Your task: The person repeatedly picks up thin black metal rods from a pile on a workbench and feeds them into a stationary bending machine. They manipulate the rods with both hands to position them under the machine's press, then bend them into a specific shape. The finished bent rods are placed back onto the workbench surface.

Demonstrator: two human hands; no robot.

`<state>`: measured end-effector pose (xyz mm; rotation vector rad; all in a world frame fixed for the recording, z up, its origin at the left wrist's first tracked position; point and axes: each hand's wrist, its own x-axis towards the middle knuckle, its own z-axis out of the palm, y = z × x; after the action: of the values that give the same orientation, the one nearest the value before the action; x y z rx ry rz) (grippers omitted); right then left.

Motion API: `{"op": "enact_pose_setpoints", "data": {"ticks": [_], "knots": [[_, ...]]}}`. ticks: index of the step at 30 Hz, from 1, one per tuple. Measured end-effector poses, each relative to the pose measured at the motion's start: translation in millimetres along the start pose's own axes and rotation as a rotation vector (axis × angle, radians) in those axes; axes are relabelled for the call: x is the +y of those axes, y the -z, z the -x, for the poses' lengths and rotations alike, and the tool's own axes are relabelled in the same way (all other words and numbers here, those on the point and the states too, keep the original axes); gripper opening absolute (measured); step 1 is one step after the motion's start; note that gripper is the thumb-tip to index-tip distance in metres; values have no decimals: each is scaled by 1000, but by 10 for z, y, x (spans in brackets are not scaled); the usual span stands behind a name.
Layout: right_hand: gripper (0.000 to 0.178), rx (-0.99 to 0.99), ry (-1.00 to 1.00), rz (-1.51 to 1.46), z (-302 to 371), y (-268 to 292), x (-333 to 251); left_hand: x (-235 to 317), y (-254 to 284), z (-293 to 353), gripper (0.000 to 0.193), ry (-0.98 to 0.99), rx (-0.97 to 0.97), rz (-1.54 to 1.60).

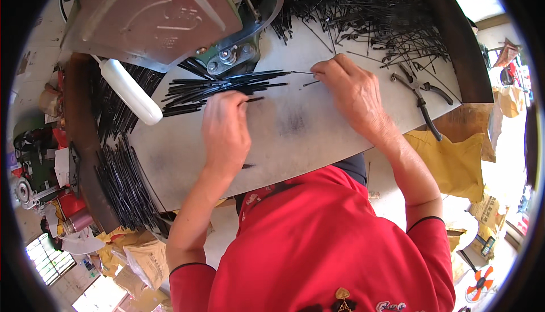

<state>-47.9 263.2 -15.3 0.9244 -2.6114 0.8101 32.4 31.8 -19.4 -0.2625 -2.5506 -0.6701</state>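
Note:
My left hand (227, 133), a little blurred, is closed at the near edge of a loose bundle of black rods (210, 88) on the metal worktable (284, 147). A short end of a black rod (255, 99) sticks out past its fingers. To the right, my right hand (355, 93) pinches a thin dark wire-like piece (302, 72) between thumb and fingertips. Its free end points left toward the tips of the bundled rods. A second short dark piece (310, 82) shows just below it, and I cannot tell whether the hand holds that too.
A machine head (153, 17) overhangs the table, with a white lamp-like tube (130, 93) beside it. Tangled thin black pieces (369, 11) cover the far right. Pliers (420, 93) lie at the right edge. More black rods (128, 184) are stacked at left. Yellow sacks (448, 161) stand beyond.

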Motion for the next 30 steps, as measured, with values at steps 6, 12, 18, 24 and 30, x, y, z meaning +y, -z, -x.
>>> {"op": "enact_pose_setpoints", "data": {"ticks": [6,12,18,24,30], "knots": [[12,-115,-276,-472,-270,-60,-371,7,175,-172,24,860,101,997],[14,-54,-268,-610,-499,-361,-655,-127,131,-353,29,1004,199,1315],[12,7,-120,-198,-547,-433,-742,-92,124,-401,29,1075,218,1331],[11,3,-93,-139,-546,-415,-782,-128,130,-391,30,1001,156,1338],[12,-16,-99,-132,-542,-414,-790,-130,173,-435,28,1064,135,1319]]}}
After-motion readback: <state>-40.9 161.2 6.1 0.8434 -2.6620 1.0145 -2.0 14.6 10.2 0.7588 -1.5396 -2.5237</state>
